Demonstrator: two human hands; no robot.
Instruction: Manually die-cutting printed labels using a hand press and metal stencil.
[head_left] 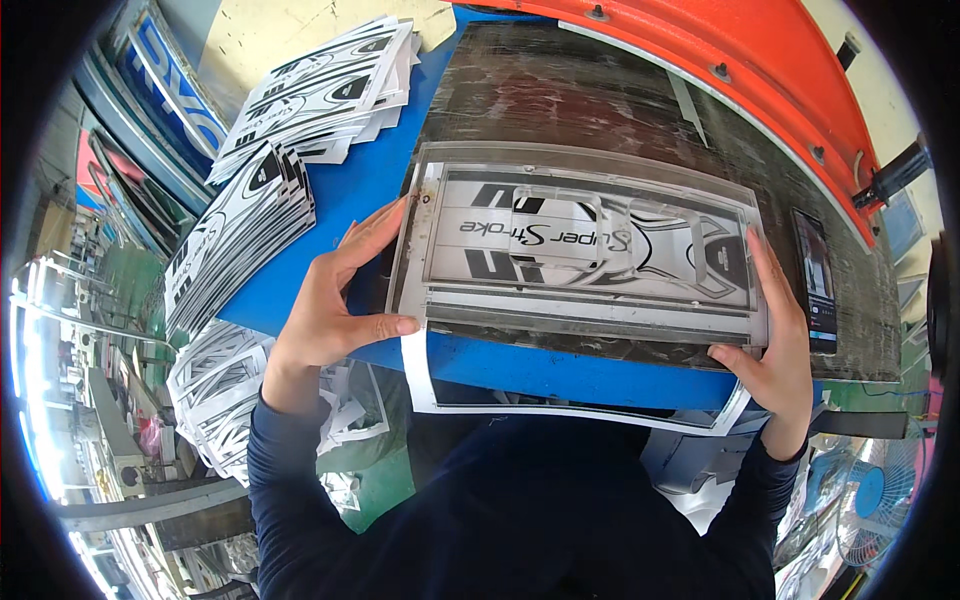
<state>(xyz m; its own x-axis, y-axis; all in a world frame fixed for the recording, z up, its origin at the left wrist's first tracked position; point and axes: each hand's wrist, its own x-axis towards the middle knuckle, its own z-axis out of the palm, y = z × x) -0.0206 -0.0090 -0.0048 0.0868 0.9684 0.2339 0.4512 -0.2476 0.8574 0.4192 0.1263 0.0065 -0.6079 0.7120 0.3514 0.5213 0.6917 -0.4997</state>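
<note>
A clear plastic template plate lies over a black, white and grey printed sheet on a dark worn work plate. My left hand grips the left edge of the plate and sheet, thumb under the lower corner. On the right edge my right hand holds them the same way, fingers on top and thumb at the lower corner. The sheet's white lower margin hangs over the blue table edge toward me.
Stacks of the same printed sheets lie at the back left on the blue table, another fanned stack at its left edge, more lower left. An orange curved machine part rises behind. A phone lies at right. A fan stands lower right.
</note>
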